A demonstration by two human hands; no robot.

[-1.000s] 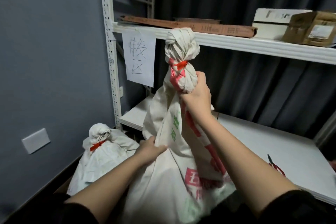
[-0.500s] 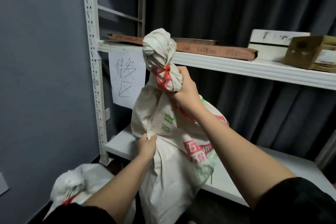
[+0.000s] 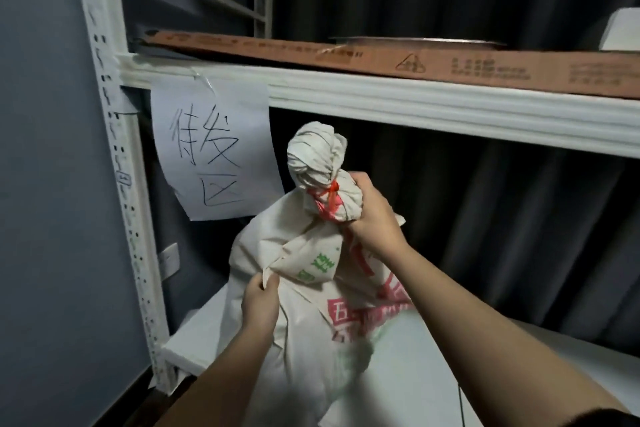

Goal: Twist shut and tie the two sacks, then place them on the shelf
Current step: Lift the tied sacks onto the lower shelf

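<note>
One sack (image 3: 311, 340) in view, cream cloth with red and green print, sitting at the left end of the lower shelf (image 3: 433, 374) of the white rack. Neck twisted into a fat knot (image 3: 313, 159) and cinched with a red tie (image 3: 330, 192) right under it. Right hand (image 3: 372, 215) wrapped tight around the neck just below the tie, knot sticking up above the fist. Left hand (image 3: 259, 303) pinching a fold of cloth on the sack's left shoulder, fingers curled into it. Can't tell if the bottom is fully resting on the shelf or partly lifted. Just behind, to the left, a paper sign (image 3: 214, 149) with handwritten characters taped to the upper shelf (image 3: 415, 104). Flat brown cardboard box (image 3: 381, 59) lying along that upper shelf. Dark curtain (image 3: 485, 201) at the back, grey wall (image 3: 45, 184) on the left.
</note>
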